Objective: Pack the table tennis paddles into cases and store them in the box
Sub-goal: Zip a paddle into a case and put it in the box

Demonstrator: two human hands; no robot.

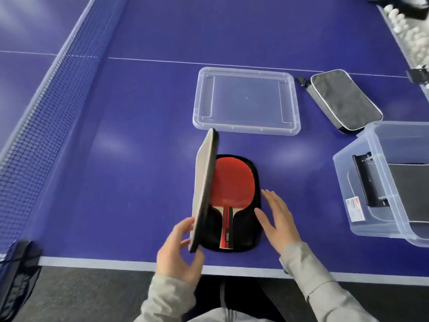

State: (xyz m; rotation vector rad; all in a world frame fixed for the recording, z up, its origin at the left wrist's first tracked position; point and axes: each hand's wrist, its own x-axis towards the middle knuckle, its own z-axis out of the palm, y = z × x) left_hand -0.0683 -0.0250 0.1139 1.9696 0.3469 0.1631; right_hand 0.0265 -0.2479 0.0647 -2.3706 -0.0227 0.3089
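Observation:
A red paddle [233, 182] lies face up in the black lower half of an open case [251, 231] near the table's front edge. The case's grey lid [204, 187] stands almost upright along the paddle's left side. My left hand [180, 252] grips the lid's near corner. My right hand [278, 219] rests with straight fingers beside the case's right edge. A second grey case [343, 98], zipped, lies at the back right. The clear storage box [362, 189] stands at the right with dark items inside. Its clear lid [246, 101] lies flat behind the open case.
The blue table's net [46, 108] runs along the left, with its clamp [21, 259] at the near left corner. A trough of white balls [406, 26] lines the far right edge. The table's white front edge [116, 263] is just below my hands.

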